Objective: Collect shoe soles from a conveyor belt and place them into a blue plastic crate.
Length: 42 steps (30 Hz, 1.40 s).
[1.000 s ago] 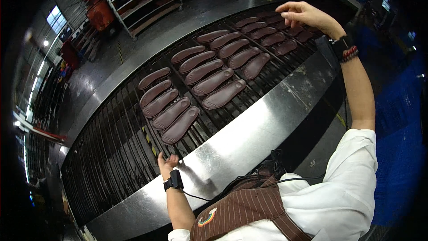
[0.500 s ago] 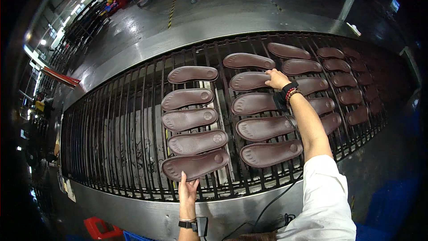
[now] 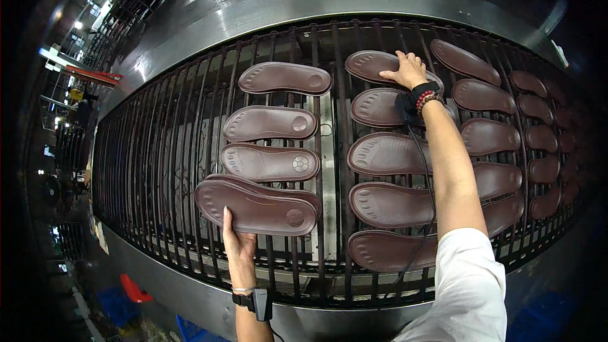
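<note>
Rows of dark brown shoe soles lie on a black barred conveyor point(image 3: 158, 145). My left hand point(image 3: 237, 244) grips the near edge of the nearest sole point(image 3: 256, 206) in the left column, lifting it over another sole beneath. Beyond it lie three more soles point(image 3: 269, 162). My right hand point(image 3: 408, 69), with a bead bracelet on the wrist, rests palm down on the farthest sole point(image 3: 373, 63) of the middle column. My right forearm crosses over several soles of that column point(image 3: 386, 152).
More soles point(image 3: 494, 136) fill the conveyor to the right. A steel rim point(image 3: 190, 307) runs along the near side and a wider steel band point(image 3: 304, 0) along the far side. A red object point(image 3: 134, 290) and blue crates sit low at the left.
The view has closed in on the conveyor. My left hand has taken hold of the nearest sole and raised it. My right hand has moved out to the farthest sole of the middle column.
</note>
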Tool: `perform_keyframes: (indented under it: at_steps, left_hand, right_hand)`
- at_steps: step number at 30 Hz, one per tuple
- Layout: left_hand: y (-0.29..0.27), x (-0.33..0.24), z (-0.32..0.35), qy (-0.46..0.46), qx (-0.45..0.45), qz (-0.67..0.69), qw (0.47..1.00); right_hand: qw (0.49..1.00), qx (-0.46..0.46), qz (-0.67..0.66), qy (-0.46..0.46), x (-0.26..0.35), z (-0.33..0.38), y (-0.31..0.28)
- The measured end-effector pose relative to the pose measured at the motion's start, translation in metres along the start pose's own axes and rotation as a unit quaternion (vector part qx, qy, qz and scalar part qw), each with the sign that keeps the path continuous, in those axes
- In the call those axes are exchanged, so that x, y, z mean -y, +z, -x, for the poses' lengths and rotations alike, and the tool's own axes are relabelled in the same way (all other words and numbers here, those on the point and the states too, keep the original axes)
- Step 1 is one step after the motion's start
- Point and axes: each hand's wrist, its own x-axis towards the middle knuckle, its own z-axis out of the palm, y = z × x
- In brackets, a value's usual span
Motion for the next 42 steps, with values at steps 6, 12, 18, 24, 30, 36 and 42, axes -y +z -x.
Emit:
perform_keyframes:
  at_steps: [6,12,18,24,30,36,42]
  left_hand:
    - [0.010,0.012,-0.073,-0.092,-0.019,-0.143,0.985]
    - [0.041,0.006,-0.072,-0.035,0.071,0.006,0.997]
    - [0.088,0.014,-0.136,-0.052,0.054,-0.065,0.995]
    - [0.111,0.009,-0.169,-0.053,-0.016,-0.186,0.981]
    - [0.157,0.040,-0.160,0.008,0.106,0.011,0.994]
    - [0.197,0.068,-0.208,-0.017,0.099,-0.056,0.993]
    - [0.213,0.075,-0.209,0.004,0.082,-0.038,0.996]
  right_hand:
    - [0.969,0.092,-0.202,-0.105,-0.017,-0.012,-0.045]
    - [0.892,0.323,-0.284,-0.139,-0.052,0.028,-0.045]
    - [0.915,0.327,-0.207,-0.116,-0.020,0.066,-0.031]
    - [0.862,0.416,-0.235,-0.166,-0.017,0.084,-0.084]
    - [0.836,0.506,-0.133,-0.168,-0.026,0.138,-0.044]
    - [0.818,0.506,-0.188,-0.196,-0.021,0.142,-0.054]
    - [0.733,0.636,-0.080,-0.229,-0.028,0.200,-0.051]
